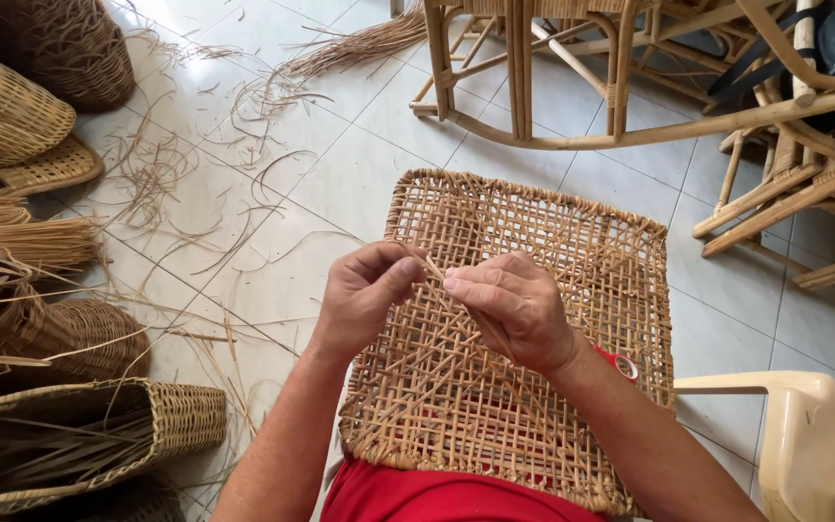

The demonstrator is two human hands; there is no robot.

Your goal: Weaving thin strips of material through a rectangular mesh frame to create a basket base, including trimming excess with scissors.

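Cane strand, thin and pale, sits pinched between both hands over the woven rattan panel lying on the person's lap. The left hand closes thumb and forefinger on the strand's near end, and the right hand meets it from three o'clock, fingers curled narrow around the same piece. The strand's long axis seems to run from about ten o'clock toward four o'clock, slanting down under the right palm, where the rest is hidden. Both hands touch it, neither nearer. The panel spreads from twelve o'clock of the hands down to six. Finished baskets and loose fibres lie off at nine o'clock on the tiled floor, chair frames at one o'clock.
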